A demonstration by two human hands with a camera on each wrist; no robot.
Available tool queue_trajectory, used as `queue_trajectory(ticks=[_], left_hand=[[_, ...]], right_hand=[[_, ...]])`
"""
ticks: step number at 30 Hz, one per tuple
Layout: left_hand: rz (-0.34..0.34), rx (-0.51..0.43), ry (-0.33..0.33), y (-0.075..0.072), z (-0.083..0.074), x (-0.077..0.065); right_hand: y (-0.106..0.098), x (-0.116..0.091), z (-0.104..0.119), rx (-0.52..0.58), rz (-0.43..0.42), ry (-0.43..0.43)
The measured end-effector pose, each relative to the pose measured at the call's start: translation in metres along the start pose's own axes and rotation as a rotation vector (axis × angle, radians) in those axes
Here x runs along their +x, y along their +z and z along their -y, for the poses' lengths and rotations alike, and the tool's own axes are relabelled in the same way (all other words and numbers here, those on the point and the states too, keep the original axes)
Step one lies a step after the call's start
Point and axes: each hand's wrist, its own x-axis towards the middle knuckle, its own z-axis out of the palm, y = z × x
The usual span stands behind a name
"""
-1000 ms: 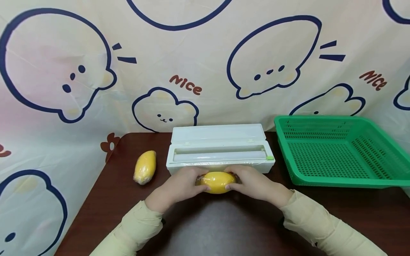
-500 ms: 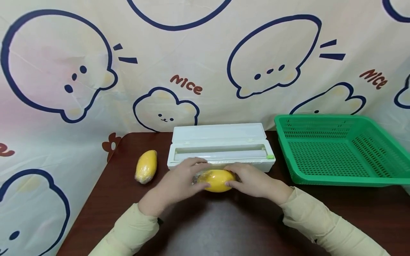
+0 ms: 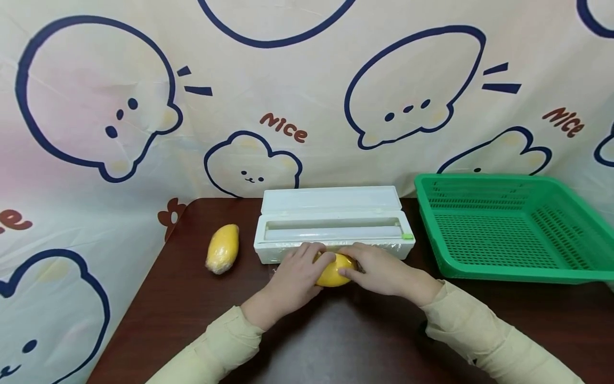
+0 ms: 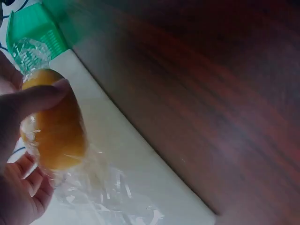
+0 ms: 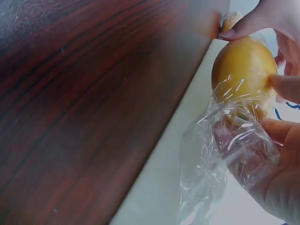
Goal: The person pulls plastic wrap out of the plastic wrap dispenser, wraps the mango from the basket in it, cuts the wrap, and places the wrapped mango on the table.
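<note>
A yellow mango (image 3: pixel 337 271) in clear cling film (image 5: pixel 201 154) is held between both hands just in front of the white film box (image 3: pixel 268 252). My left hand (image 3: pixel 295 277) grips its left end, fingers curled over the top and hiding that part. At the right end, my right hand (image 3: pixel 384 272) holds it with the thumb along the near side and fingers behind. Loose film hangs crumpled from the ends of the fruit in both wrist views. The box's lid is up, and a film roll (image 3: pixel 333 233) shows inside.
On the left of the dark wooden table (image 3: pixel 326 341) lies another mango (image 3: pixel 223 248) wrapped in film. A green plastic basket (image 3: pixel 518 272) stands at the right. Behind the table hangs a printed cloth (image 3: pixel 326 160).
My left hand loosened and shifted left, then came back and folded its fingers over the mango's left end. The right hand kept its hold. The mango has shifted slightly right.
</note>
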Motion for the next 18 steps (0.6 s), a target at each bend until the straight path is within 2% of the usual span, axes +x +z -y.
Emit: queue_trajectory(ticks=[4, 7, 10, 11, 18], left_hand=[[-0.036, -0.045, -0.015, 0.002, 0.001, -0.001], [-0.063, -0.071, -0.025, 0.001, 0.002, -0.001], [-0.081, -0.098, -0.037, -0.001, 0.004, -0.001], [-0.085, -0.108, -0.042, -0.001, 0.004, -0.001], [-0.053, -0.166, -0.078, -0.003, 0.005, 0.001]], right_hand=[[-0.004, -0.006, 0.005, -0.125, -0.097, -0.037], [-0.003, -0.008, 0.01, -0.226, -0.196, -0.162], [0.002, -0.005, 0.014, -0.279, -0.231, -0.269], [0.004, -0.004, 0.015, -0.29, -0.229, -0.281], [0.018, 0.003, 0.011, -0.318, -0.21, -0.206]])
